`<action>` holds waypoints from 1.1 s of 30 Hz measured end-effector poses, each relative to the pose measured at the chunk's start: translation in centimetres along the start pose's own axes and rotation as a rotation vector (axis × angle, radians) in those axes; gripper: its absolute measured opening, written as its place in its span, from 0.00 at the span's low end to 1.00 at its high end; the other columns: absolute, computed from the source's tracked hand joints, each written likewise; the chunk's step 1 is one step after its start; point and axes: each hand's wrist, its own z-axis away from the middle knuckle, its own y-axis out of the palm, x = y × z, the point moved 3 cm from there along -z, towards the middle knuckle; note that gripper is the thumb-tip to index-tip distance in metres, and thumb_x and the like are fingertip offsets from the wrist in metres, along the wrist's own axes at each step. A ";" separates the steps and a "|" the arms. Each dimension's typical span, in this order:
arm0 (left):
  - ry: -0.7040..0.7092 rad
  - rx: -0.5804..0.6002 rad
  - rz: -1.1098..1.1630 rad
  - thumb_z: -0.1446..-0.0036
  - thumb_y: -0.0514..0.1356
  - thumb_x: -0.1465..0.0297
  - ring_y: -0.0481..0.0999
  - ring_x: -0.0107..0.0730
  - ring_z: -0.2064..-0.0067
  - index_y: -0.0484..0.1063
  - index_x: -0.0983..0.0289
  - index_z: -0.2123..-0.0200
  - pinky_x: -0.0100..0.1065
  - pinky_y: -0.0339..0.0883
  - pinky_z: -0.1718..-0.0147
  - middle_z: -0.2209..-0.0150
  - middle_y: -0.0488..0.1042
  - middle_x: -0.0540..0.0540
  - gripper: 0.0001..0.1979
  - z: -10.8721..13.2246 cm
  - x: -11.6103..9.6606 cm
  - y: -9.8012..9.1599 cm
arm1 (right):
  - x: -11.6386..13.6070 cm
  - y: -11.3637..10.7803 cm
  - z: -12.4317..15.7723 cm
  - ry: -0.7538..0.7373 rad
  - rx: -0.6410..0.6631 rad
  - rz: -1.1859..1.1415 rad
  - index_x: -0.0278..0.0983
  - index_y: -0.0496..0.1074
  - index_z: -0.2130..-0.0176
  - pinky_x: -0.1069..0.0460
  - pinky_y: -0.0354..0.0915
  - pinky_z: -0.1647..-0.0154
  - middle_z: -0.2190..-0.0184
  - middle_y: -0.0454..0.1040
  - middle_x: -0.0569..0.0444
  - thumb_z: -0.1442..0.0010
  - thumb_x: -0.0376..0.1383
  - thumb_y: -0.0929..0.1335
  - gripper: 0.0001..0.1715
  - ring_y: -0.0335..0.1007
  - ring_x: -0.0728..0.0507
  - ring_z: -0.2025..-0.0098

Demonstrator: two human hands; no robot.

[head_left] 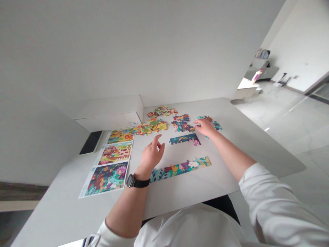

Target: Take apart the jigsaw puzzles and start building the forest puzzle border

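My left hand (153, 154), with a black watch (138, 181) on the wrist, hovers over the table between two joined puzzle strips. Its index finger and thumb are apart, with nothing between them. Over the right side, my right hand (205, 127) reaches across loose teal puzzle pieces (218, 126), partly covering them. Its fingers are slightly apart, and no piece shows in them. Left of its fingertips lies a pile of dark blue puzzle pieces (182, 127). Below that is a short dark blue strip (184, 139). A longer teal strip (180, 168) lies nearest my body.
Yellow puzzle pieces (151, 127) and a red-and-green heap (164, 110) lie toward the wall. A picture sheet (108, 171) with three scenes is on the left, beside a phone (91, 142). Behind them stands a white box (110, 115). The table (257, 137) extends right.
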 end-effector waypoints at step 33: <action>0.000 0.145 -0.064 0.29 0.58 0.65 0.83 0.42 0.57 0.67 0.59 0.33 0.37 0.72 0.57 0.58 0.84 0.54 0.23 -0.3 0.6 0.9 | -4.0 0.8 -1.4 0.076 0.176 0.004 0.40 0.81 0.43 0.47 0.73 0.44 0.49 0.85 0.47 0.36 0.29 0.73 0.23 0.82 0.39 0.49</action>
